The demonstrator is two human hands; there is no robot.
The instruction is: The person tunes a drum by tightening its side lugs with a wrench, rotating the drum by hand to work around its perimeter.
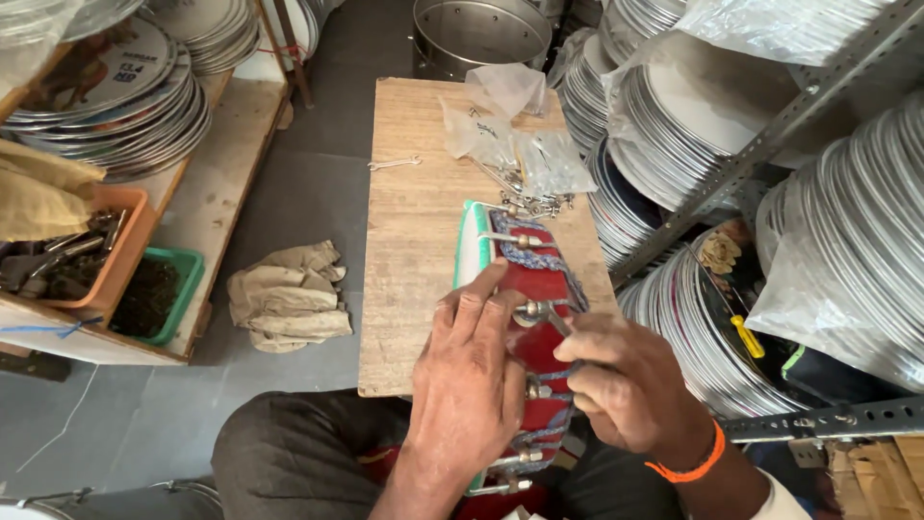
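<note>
A small red drum [541,279] with a pale green-rimmed head, blue rope lacing and metal tuning hooks lies on its side across the near edge of a wooden table [416,231] and my lap. My left hand [472,371] rests flat on the drum's shell and rim, fingers spread, steadying it. My right hand [626,385], with an orange band at the wrist, grips a small metal spanner [541,314] set on one of the tuning bolts at the drum's side.
Clear plastic bags of metal bolts and hooks [525,154] lie on the table's far half. A loose spanner [393,164] lies on the floor left of it, with a crumpled cloth [289,294]. Stacked metal drum hoops [731,125] fill shelves on both sides. A steel pot [478,34] stands behind.
</note>
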